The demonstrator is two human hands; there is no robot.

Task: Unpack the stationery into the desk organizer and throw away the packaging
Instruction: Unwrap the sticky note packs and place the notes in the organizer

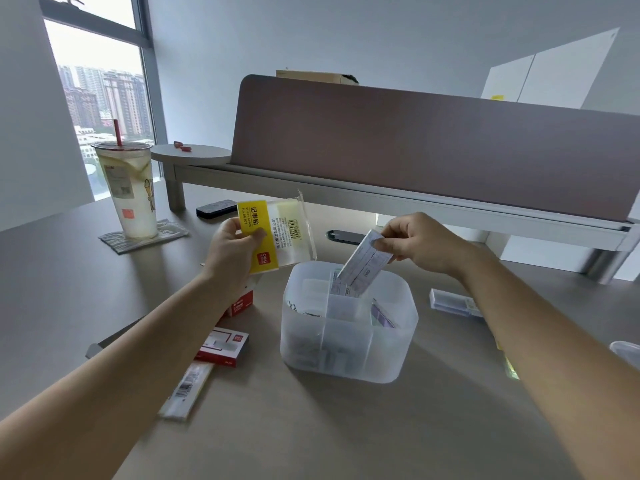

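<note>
At the far left, one tall clear plastic cup (126, 192) with a sealed lid and a red straw is seen standing on a grey ribbed coaster (145, 238). Near the lower left, one long, flat transparent sleeve (187, 389) with a barcode is laid on the smooth grey-brown desk (346, 427). Just beside it, two small red-and-white cardboard boxes (225, 346) are counted, one partly hidden under the left forearm.

The left hand (230, 252) is raised above the desk, its fingers and thumb curled round a glossy cellophane sticky-note pack (273, 233) with a yellow printed label; the pack is held upright, left of and above the organizer.

At the centre, one frosted translucent plastic desk organizer (349, 341) with rounded corners and inner dividers is set on the desk. Metal clips can be made out dimly in its left compartment, and a purple-tinted packet in its right one.

The right hand (420, 242) is poised over the organizer, a white printed label pad (360, 266) being pinched between thumb and fingertips; the pad is tilted, its lower end inside a rear compartment.

To the right, one clear rectangular plastic case (453, 303) lies on the desk.
</note>
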